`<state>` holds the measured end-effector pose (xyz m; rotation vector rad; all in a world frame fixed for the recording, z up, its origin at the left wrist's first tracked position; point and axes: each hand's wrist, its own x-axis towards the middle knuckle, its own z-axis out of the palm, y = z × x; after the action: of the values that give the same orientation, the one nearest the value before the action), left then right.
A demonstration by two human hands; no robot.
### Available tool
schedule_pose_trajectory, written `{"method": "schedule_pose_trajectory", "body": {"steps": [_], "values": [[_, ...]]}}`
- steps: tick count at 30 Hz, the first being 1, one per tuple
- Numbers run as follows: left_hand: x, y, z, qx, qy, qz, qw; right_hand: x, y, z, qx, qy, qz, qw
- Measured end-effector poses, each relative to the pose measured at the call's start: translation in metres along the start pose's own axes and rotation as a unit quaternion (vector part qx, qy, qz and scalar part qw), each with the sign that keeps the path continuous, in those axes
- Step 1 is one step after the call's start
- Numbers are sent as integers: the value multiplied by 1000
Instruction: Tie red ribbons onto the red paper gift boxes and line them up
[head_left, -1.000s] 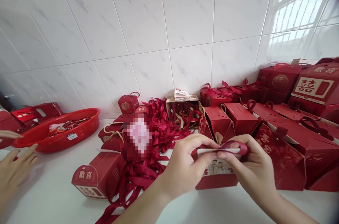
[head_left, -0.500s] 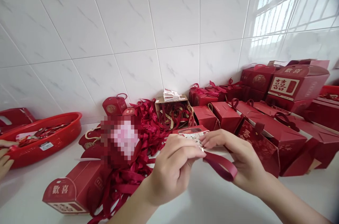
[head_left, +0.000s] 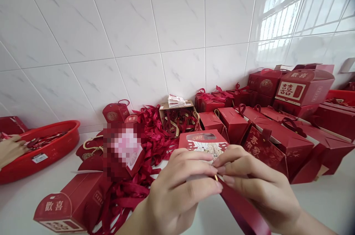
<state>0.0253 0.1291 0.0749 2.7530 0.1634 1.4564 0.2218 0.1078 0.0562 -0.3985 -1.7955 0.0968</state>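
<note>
Both hands meet at the lower centre, fingertips close together over a red box [head_left: 199,137] with a printed front and an oval window. My left hand [head_left: 183,187] pinches the end of a dark red ribbon [head_left: 241,207], where a small gold-coloured tip shows. On the other side, my right hand [head_left: 256,183] has its fingers closed on the same ribbon, which hangs down toward the bottom edge. The hands hide the lower part of the box.
Loose red ribbons [head_left: 155,131] lie left of centre, beside an open carton [head_left: 163,107] of straps. Red boxes [head_left: 291,131] crowd the right. Another person's hand [head_left: 12,150] reaches into a red basin [head_left: 69,131] at the left.
My hands have come lower and nearer the camera, uncovering more of the printed box. The ribbon loop has become a longer strip running down. The other person's hand is further into the basin.
</note>
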Motion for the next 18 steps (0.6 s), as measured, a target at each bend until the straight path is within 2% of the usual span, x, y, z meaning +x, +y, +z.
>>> {"method": "schedule_pose_trajectory", "body": {"steps": [3, 6, 8, 10, 13, 18], "values": [[-1, -2, 2, -13, 9, -4, 1000, 0, 1, 0, -10, 7, 18, 1000], [-1, -4, 5, -36, 23, -18, 999, -3, 5, 2, -13, 8, -23, 1000], [-1, -6, 6, -47, 33, -34, 998, -5, 7, 3, 7, -3, -17, 1000], [-2, -10, 8, -49, 38, -59, 996, -6, 8, 3, 32, -29, 61, 997], [-6, -19, 12, -42, 26, -88, 995, -6, 8, 2, 35, -68, 192, 978], [-13, -34, 20, -16, 5, -114, 993, -3, 12, 7, -22, -90, 252, 963]]}}
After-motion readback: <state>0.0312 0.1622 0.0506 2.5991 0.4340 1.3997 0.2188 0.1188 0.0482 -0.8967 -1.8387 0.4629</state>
